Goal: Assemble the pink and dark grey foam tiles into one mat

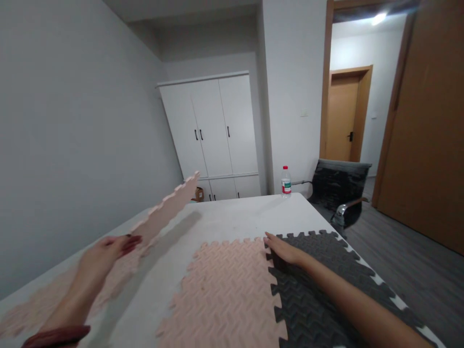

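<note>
My left hand grips the near end of a pink foam mat tile with jigsaw edges. This tile is tilted up off the table, its far corner raised. Below and behind my left wrist lies more pink foam mat, partly hidden by the arm. My right hand rests with outstretched fingers at the far end of the seam between a flat pink tile and a dark grey tile. Its lower fingers are partly hidden. Along the seam the jigsaw teeth of the two tiles meet.
The tiles lie on a white table. A water bottle with a red cap stands near its far right corner. Beyond that corner is a black mesh chair. White cabinets stand at the back, and a wooden door is at right.
</note>
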`<state>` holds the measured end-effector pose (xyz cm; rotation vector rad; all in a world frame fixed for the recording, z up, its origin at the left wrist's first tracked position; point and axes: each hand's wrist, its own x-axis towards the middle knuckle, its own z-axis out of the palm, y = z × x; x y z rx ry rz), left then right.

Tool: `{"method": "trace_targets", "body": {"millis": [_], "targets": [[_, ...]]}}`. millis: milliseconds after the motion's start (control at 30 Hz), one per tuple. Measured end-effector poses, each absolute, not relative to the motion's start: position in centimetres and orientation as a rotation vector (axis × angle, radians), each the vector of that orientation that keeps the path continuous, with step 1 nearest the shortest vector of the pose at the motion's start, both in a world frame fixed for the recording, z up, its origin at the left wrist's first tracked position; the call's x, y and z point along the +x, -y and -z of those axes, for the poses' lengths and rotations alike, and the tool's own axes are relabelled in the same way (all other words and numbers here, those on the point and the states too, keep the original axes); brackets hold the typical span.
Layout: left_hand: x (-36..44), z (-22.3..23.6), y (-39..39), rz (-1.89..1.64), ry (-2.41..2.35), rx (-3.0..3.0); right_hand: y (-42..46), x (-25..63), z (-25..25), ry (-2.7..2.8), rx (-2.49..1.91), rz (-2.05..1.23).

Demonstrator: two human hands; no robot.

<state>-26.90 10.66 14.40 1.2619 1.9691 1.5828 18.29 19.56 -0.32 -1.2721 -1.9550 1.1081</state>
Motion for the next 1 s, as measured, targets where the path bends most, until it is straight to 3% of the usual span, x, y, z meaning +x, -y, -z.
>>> {"method": "trace_targets", "body": {"millis": [233, 433, 700, 867, 1000], "targets": [[-9.8, -8.3, -21.1, -1.243, -1.339, 1.706, -22.5, 30.1, -4.2, 1.239, -1.278, -1.247], [0.8, -2.0, -26.8, -0.919, -1.247, 2.054, -25.2, 38.3, -1.9, 1.311, -1.642, -0.807], [3.5, 1.2, -28.3, -0.570, -1.311, 2.455, -26.3, 40.6, 5.3, 1.467, -1.926, -0.451], [3.1, 1.1, -29.0, -0.445, -1.308, 2.623, -26.8, 40.2, 7.0, 1.616, -2.049, -0.104], [3.4, 0.9, -29.2, -0.357, -1.326, 2.705, -26.7, 39.9, 7.1, 1.776, -2.056, -0.076]]}}
